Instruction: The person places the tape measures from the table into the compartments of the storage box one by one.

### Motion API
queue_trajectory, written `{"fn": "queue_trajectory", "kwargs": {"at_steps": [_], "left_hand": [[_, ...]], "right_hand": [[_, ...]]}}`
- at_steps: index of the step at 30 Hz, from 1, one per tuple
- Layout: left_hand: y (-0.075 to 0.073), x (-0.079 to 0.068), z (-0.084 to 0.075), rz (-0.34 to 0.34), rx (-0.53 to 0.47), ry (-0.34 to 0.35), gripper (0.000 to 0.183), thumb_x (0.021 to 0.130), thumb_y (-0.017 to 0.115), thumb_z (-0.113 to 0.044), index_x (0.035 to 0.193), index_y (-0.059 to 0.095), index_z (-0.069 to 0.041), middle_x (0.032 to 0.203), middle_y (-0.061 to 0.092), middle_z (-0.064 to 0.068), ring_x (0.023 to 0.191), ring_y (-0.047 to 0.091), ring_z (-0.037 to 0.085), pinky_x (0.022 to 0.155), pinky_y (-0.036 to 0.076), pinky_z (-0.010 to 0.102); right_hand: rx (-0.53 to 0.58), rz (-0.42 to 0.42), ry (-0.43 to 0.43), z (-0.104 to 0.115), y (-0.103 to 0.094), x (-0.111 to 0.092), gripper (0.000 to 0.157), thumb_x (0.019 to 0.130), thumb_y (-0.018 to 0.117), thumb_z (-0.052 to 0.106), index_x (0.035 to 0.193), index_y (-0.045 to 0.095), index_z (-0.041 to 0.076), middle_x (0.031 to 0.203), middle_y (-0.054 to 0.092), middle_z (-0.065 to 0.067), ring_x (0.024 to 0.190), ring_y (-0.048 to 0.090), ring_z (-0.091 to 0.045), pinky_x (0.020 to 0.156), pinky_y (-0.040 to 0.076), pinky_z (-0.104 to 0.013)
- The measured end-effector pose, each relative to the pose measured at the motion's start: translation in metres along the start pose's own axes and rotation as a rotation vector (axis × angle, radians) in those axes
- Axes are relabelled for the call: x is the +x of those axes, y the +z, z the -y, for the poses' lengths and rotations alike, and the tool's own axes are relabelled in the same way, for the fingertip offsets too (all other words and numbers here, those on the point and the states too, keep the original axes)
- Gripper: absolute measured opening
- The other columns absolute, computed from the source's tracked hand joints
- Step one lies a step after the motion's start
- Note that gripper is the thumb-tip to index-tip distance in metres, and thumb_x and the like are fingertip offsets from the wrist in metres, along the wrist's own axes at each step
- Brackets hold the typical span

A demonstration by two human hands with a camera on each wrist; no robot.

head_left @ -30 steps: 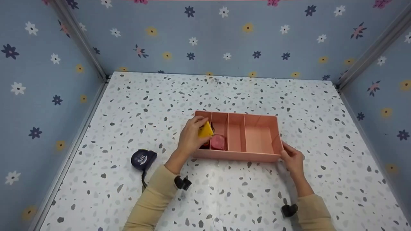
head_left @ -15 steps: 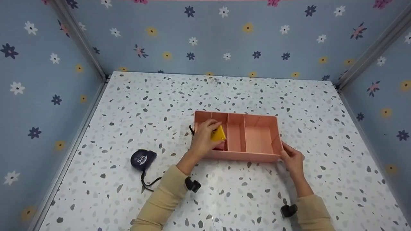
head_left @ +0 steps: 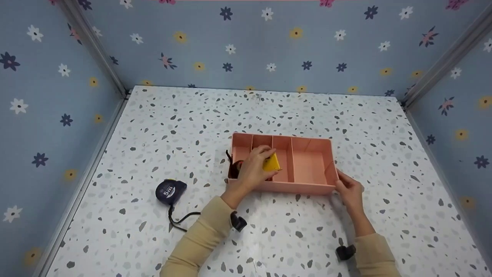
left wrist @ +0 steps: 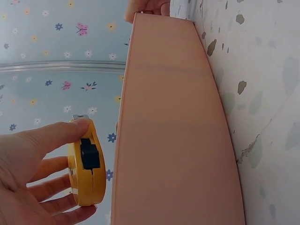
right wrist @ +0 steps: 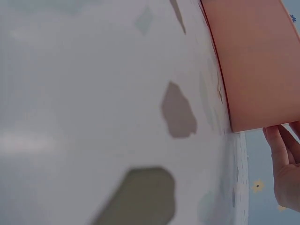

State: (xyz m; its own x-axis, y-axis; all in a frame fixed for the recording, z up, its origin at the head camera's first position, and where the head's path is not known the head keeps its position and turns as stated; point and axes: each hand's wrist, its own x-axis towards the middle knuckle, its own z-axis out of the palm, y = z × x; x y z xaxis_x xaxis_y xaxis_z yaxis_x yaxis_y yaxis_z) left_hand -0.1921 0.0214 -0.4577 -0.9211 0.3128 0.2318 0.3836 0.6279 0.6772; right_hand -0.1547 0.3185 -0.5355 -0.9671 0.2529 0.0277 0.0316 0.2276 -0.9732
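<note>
My left hand (head_left: 253,168) grips a yellow tape measure (head_left: 271,163) over the left half of a pink divided box (head_left: 296,187). In the left wrist view, the thumb and fingers hold the yellow case (left wrist: 89,173) by its edges, beside the box's long wall (left wrist: 173,140). A dark round thing with some red and a black strap (head_left: 235,169) sits in the leftmost compartment. The hand covers most of the second compartment. At the box's right end, my right hand (head_left: 350,191) rests its fingertips against the end wall; in the right wrist view these fingers (right wrist: 280,150) look fairly straight.
A dark blue tape measure (head_left: 170,191) marked 5m lies on the speckled white table (head_left: 200,115) left of the box, its black cord trailing toward the left sleeve. Flower-patterned panels (head_left: 250,46) enclose the table at the back and both sides.
My left hand has moved right with the yellow tape measure, from above the leftmost compartments to over the third one. The leftmost compartment's contents have come into view. My right hand and the box stay put.
</note>
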Motion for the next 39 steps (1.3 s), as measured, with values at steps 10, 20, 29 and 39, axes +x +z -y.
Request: {"fn": "queue_trajectory", "kwargs": {"at_steps": [10,20,29,39], "left_hand": [[0.01,0.01,-0.007,0.035,0.01,0.024,0.06,0.069,0.076,-0.023,0.123,0.054,-0.008,0.122,0.048,0.005,0.109,0.044,0.02,0.086,0.043,0.029],[0.018,0.019,-0.01,0.105,-0.009,0.015,0.06,0.07,0.075,-0.02,0.124,0.052,-0.009,0.125,0.047,0.004,0.112,0.042,0.018,0.089,0.041,0.026],[0.024,0.026,-0.009,0.126,-0.022,0.053,0.059,0.071,0.074,-0.018,0.125,0.052,-0.01,0.126,0.046,0.005,0.111,0.042,0.017,0.086,0.043,0.025],[0.032,0.032,-0.003,0.181,0.02,0.089,0.058,0.073,0.073,-0.019,0.126,0.051,-0.009,0.125,0.045,0.004,0.111,0.042,0.016,0.087,0.041,0.023]], "right_hand": [[-0.046,0.013,0.028,0.004,0.0,0.0,0.038,0.085,0.051,0.005,0.124,0.051,0.002,0.12,0.052,-0.017,0.09,0.057,-0.012,0.069,0.049,-0.018],[-0.024,0.003,-0.054,-0.002,0.0,0.001,0.038,0.084,0.053,0.006,0.121,0.053,-0.001,0.114,0.056,-0.018,0.086,0.059,-0.014,0.066,0.05,-0.019],[-0.029,-0.003,-0.133,-0.032,-0.005,0.011,0.039,0.084,0.056,0.022,0.12,0.056,0.007,0.109,0.061,-0.008,0.081,0.058,-0.008,0.063,0.048,-0.016],[-0.004,-0.001,-0.136,-0.036,-0.006,0.012,0.038,0.084,0.057,0.022,0.12,0.056,0.008,0.109,0.061,-0.007,0.083,0.059,-0.008,0.064,0.049,-0.016]]}}
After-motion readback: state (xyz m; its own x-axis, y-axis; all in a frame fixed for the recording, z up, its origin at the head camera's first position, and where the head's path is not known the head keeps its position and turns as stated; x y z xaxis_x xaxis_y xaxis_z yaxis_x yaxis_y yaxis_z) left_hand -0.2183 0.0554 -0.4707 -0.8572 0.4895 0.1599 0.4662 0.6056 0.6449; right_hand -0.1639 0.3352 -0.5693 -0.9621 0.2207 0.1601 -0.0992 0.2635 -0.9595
